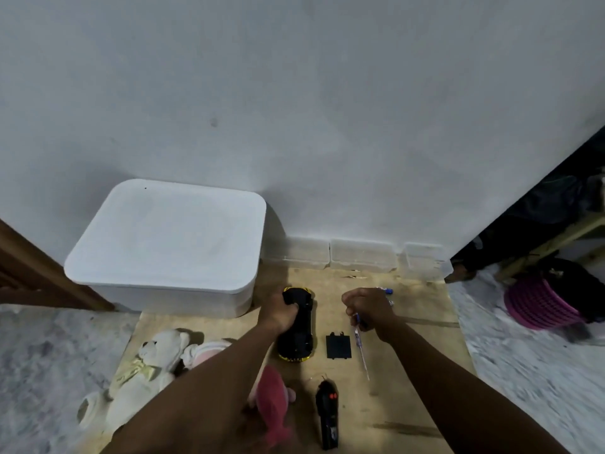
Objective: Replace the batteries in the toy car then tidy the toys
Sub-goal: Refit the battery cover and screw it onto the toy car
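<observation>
The toy car (299, 335) lies on a wooden board (409, 371) on the floor, black underside up, with yellow trim showing at both ends. The left hand (278, 311) grips its far end, fingers curled over the left side of the body. The right hand (368, 308) is held apart from it, to the right of the car and not touching it, fist closed round the handle of a screwdriver (361, 352) whose thin shaft slants back toward the person. Between car and shaft a flat black battery cover (338, 346) lies on the board, beside the car's near end. Small blue pieces (388, 291), too small to identify, lie just beyond the right hand. A black remote control (327, 414) lies nearer the person. A white plush bear (144, 371) and a pink plush (273, 401) lie to the left under the left forearm, and a lidded white box (167, 244) stands against the wall.
</observation>
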A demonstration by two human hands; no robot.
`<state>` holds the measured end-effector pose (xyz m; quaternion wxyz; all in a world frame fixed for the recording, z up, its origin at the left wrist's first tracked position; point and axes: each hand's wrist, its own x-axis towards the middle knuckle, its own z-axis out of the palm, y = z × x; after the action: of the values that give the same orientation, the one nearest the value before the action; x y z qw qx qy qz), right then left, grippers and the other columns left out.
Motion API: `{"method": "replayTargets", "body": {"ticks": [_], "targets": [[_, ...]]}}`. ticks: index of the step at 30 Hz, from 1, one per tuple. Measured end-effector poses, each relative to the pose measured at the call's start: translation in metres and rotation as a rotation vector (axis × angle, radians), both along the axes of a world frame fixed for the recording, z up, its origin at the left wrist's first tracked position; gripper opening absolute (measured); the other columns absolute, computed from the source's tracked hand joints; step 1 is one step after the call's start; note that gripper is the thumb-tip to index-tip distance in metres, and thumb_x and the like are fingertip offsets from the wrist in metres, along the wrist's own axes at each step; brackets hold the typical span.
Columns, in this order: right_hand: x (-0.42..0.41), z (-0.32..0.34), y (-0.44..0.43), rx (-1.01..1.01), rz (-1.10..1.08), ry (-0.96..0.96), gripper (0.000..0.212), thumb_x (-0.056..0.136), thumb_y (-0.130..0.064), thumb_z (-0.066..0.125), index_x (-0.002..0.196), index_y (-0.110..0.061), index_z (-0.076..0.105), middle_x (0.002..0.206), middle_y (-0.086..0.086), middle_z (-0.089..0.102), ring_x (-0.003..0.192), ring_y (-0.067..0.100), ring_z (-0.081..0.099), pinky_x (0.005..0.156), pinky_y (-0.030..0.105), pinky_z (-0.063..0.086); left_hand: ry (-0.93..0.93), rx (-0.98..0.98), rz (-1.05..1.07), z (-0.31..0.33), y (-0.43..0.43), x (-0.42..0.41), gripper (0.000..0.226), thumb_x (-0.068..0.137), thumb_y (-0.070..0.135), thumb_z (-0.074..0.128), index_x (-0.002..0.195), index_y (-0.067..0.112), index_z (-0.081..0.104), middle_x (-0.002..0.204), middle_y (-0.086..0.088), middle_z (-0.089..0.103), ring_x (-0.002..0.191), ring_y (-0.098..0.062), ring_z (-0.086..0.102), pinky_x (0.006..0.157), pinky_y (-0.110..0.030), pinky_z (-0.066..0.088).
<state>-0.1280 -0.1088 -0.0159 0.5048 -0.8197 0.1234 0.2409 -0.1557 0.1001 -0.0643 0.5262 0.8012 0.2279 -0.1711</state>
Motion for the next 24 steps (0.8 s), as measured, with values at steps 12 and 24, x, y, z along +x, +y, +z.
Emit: {"method": "replayTargets", "body": {"ticks": [12, 24], "targets": [[0.005, 0.014, -0.058, -0.121, -0.168, -0.167, 0.011, 0.088, -0.008, 0.070, 0.080, -0.001, 0.074, 0.048, 0.002, 0.060, 0.032, 0.012, 0.046, 0.037, 0.019, 0.036, -0.235, 0.166, -0.430, 0.054, -0.059, 0.040, 0.044, 0.091, 0.019, 0.058, 0.134, 0.024, 0.053, 0.128, -0.005, 0.060, 0.112, -0.020, 0.058, 0.084, -0.022, 0.044], [0.085, -0.009, -0.170, -0.642, -0.080, -0.232, 0.040, 0.085, -0.043, 0.068, 0.122, -0.031, 0.057, 0.116, 0.001, 0.063, 0.111, 0.020, 0.059, 0.092, 0.031, 0.046, -0.257, 0.319, -0.650, 0.063, -0.161, 0.126, 0.033, 0.086, 0.017, 0.058, 0.118, 0.023, 0.065, 0.111, -0.003, 0.070, 0.101, -0.019, 0.065, 0.079, -0.018, 0.044]]}}
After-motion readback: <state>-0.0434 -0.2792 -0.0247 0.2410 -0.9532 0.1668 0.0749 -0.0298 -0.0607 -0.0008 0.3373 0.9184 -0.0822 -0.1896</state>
